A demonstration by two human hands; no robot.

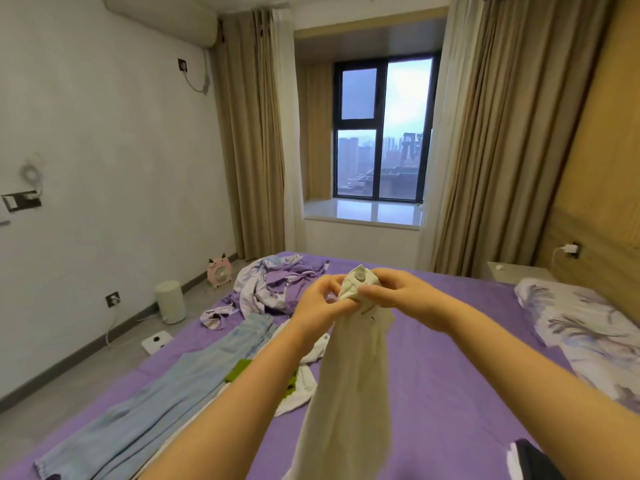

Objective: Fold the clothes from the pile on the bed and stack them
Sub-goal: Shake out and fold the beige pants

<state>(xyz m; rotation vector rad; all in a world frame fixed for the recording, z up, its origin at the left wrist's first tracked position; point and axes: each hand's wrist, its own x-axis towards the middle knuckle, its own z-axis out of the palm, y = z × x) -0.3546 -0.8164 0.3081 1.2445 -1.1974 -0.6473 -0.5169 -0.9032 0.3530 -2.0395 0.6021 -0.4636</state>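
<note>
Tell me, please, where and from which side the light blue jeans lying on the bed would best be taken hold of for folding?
Probably at the waistband end of the light blue jeans, the far end near the crumpled pile. They lie flat with legs running toward the near left corner of the bed, so reach from above and pinch both waistband corners; the legs then hang straight.

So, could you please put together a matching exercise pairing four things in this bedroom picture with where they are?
Things:
1. cream garment
2. light blue jeans
3. floral pillow
4. pink fan

Places:
A. on the floor by the wall
B. spread flat on the bed's left side
C. at the bed's right edge
D. hanging from both hands

Pairs: 1-D, 2-B, 3-C, 4-A
</note>
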